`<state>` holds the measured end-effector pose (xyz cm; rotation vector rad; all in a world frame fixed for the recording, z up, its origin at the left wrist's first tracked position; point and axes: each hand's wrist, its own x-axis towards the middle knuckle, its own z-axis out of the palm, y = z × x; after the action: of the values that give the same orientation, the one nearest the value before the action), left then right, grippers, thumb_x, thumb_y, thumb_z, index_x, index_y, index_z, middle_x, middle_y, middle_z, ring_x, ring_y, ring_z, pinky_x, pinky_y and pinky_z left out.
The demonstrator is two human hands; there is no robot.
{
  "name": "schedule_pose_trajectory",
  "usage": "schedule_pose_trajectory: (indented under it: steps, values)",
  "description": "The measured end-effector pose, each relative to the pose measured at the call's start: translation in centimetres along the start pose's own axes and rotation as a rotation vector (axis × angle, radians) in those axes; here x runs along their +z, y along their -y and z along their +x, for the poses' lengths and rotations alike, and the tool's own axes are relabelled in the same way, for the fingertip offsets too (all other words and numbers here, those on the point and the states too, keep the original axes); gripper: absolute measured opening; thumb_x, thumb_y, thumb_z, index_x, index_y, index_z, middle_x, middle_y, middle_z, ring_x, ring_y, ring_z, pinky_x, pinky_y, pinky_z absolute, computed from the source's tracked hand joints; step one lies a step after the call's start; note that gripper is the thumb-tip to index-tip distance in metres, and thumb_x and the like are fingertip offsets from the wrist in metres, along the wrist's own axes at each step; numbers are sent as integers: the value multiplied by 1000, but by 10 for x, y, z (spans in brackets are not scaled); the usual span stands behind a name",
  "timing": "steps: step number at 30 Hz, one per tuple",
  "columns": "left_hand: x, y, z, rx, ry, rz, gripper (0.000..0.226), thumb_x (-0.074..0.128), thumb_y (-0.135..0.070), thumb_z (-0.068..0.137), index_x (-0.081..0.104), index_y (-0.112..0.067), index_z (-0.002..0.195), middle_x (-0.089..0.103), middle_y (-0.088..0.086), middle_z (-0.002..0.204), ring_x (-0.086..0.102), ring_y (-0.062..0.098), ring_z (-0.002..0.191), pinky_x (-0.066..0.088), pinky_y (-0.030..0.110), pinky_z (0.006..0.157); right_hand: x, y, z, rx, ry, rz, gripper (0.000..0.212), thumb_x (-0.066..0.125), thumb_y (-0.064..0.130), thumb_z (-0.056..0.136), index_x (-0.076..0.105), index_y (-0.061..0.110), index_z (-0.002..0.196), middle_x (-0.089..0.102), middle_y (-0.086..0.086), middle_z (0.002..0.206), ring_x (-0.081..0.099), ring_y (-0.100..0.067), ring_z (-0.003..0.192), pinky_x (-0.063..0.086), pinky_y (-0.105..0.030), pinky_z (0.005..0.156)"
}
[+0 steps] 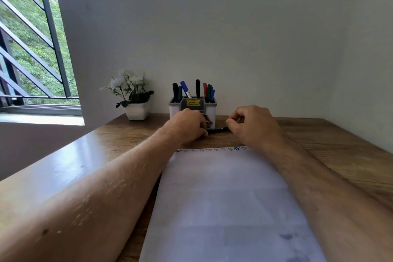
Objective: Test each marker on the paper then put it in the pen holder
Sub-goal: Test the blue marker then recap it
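Left hand [188, 124], right hand [253, 124] both pinch black marker [218, 130], seemingly capped.

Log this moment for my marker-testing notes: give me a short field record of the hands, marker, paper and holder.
left hand: grips one end of the black marker
right hand: pinches the other end
black marker: level, just above the table, in front of the holder
pen holder: holds several markers, upright or leaning
paper: small test scribbles along its far edge
table: wooden, bears a white flower pot
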<state>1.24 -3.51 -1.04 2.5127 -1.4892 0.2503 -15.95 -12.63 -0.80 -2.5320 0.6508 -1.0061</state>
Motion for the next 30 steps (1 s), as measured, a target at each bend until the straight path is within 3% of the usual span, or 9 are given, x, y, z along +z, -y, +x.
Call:
schedule_pose_trajectory:
  steps: [8,11,13,18,22,25,28,30]
  values:
    - [-19,-5,-5,-178,108,-100,31,78,-38,80,70,-13,97,70,3,93,65,21,89,55,32,79,-2,1,-1,8,24,-7,13,63,31,93,72,22,89,65,8,79,60,-3,68,41,-21,55]
    - [-28,-6,-8,-269,207,-310,21,77,-29,80,68,-10,78,69,1,63,64,18,60,53,26,59,-3,1,-2,9,30,-4,11,63,30,93,70,23,88,67,7,81,60,-3,71,41,-21,56]
    - [-32,-9,-11,-315,237,-481,18,72,-24,83,67,-9,75,65,-2,50,58,14,50,51,24,54,-4,1,-2,4,34,-6,11,63,29,93,70,24,87,67,7,82,60,-3,72,43,-21,57]
    - [-37,-18,-20,-422,368,-928,12,66,-20,90,66,-8,89,63,2,63,55,10,56,50,21,57,-4,-1,-3,6,25,3,14,62,30,94,74,23,88,70,6,82,61,-3,72,45,-23,61]
    - [-36,-18,-21,-394,480,-1221,20,72,-17,85,65,-4,98,66,7,73,62,12,58,56,20,56,-4,0,0,78,-15,30,32,55,32,97,73,14,78,73,-1,73,55,-8,49,43,-28,48]
    - [-38,-23,-24,-344,528,-1258,15,75,-17,84,67,-5,90,67,7,72,64,12,60,57,22,62,-5,4,0,148,-8,106,42,48,35,102,69,12,74,75,1,74,49,1,34,37,-23,48]
    - [-38,-29,-29,-297,584,-1215,11,75,-17,85,69,-6,86,68,7,69,64,12,60,58,21,60,-5,5,1,219,16,227,47,46,44,102,72,10,80,60,8,44,42,-3,29,35,-22,48]
    - [-36,-32,-29,-272,607,-1156,12,74,-16,86,70,-6,85,67,7,68,63,11,59,58,21,59,-2,5,2,242,13,282,53,51,50,98,73,4,84,50,7,37,39,-6,29,36,-23,48]
